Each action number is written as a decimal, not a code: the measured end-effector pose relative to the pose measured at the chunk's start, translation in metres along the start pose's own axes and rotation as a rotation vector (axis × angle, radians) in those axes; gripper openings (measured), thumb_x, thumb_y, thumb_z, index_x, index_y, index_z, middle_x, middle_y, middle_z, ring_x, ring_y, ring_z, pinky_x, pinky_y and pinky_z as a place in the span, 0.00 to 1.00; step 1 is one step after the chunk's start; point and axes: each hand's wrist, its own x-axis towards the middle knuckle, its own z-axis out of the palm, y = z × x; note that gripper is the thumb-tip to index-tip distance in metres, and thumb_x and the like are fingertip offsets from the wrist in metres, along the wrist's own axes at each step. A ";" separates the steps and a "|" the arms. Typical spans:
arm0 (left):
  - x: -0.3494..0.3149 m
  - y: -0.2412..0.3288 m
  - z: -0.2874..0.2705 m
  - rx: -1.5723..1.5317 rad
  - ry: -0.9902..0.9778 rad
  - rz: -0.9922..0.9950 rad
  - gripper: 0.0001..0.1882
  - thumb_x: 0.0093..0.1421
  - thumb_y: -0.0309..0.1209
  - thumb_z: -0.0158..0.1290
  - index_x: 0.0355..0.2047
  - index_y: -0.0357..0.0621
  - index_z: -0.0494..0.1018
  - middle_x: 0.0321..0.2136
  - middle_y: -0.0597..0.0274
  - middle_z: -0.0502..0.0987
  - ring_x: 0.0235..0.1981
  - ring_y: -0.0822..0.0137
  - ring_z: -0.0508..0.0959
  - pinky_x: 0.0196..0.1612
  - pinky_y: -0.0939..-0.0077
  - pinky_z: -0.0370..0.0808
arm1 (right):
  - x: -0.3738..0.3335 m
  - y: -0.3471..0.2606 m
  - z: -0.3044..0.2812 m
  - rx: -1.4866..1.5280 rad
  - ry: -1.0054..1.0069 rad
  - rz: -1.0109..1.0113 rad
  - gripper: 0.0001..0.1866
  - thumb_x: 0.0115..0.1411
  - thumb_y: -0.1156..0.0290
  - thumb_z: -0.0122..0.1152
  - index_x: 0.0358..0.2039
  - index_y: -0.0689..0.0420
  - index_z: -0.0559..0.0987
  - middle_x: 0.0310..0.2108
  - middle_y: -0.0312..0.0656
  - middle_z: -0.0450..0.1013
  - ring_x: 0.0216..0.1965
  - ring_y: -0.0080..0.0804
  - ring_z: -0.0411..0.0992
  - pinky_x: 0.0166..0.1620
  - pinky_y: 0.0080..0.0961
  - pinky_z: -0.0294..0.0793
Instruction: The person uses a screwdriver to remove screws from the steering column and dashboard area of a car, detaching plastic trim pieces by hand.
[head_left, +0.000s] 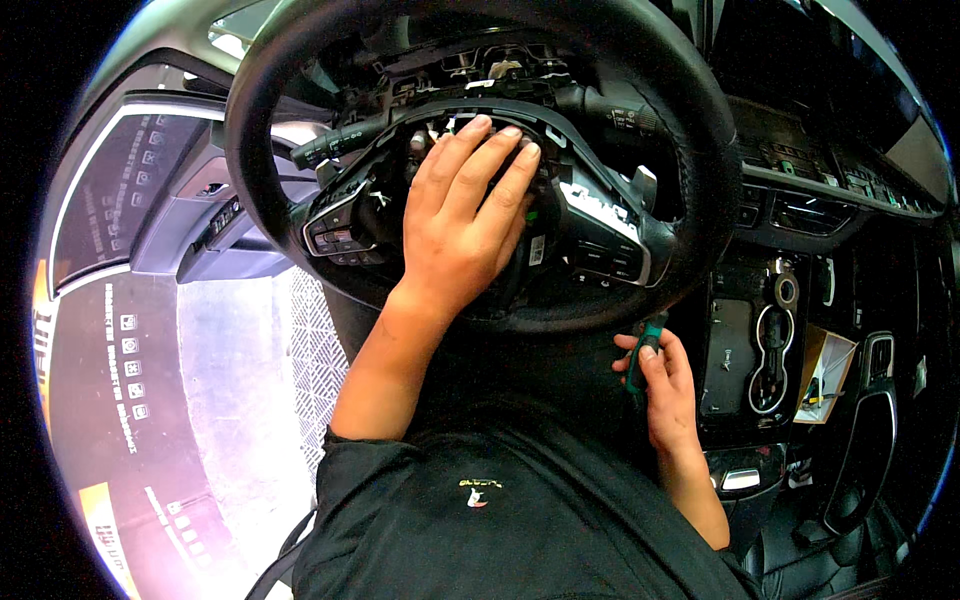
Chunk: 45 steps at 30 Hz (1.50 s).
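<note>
My left hand (465,220) lies over the hub of a black steering wheel (712,150), fingers stretched out and slightly spread. The hub's cover is off, so inner parts and wires show around my fingertips; what lies beneath the palm is hidden. Button panels (600,240) sit on the spokes either side. Below the wheel's lower right rim, my right hand (662,375) is closed around a screwdriver (640,365) with a green and black handle. Its tip cannot be made out against the dark background.
The dashboard behind the wheel is opened up, with a stalk (335,148) at the left. A centre console (730,360) with cup holders stands at the right, beside an open cardboard box (825,375) holding small items. The car door (215,230) stands open at the left.
</note>
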 end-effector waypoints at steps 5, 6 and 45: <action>-0.007 0.002 0.007 0.015 -0.020 -0.053 0.27 0.50 0.26 0.59 0.53 0.52 0.76 0.54 0.58 0.74 0.59 0.56 0.73 0.65 0.55 0.64 | 0.000 -0.001 0.002 0.002 0.005 0.027 0.17 0.71 0.66 0.51 0.56 0.59 0.68 0.50 0.47 0.77 0.42 0.27 0.75 0.49 0.27 0.73; -0.005 0.005 0.006 0.062 -0.052 -0.054 0.27 0.50 0.29 0.58 0.54 0.54 0.76 0.54 0.58 0.73 0.60 0.57 0.72 0.66 0.56 0.62 | 0.000 -0.001 0.002 -0.003 0.002 0.037 0.17 0.71 0.66 0.51 0.56 0.59 0.68 0.50 0.47 0.77 0.42 0.27 0.75 0.49 0.27 0.73; -0.064 0.053 -0.032 -0.306 -0.264 -0.239 0.18 0.54 0.19 0.59 0.47 0.39 0.77 0.47 0.52 0.80 0.48 0.50 0.78 0.55 0.60 0.73 | -0.004 0.009 0.000 -0.158 0.000 -0.122 0.19 0.68 0.66 0.58 0.54 0.62 0.71 0.44 0.41 0.79 0.44 0.25 0.76 0.50 0.25 0.74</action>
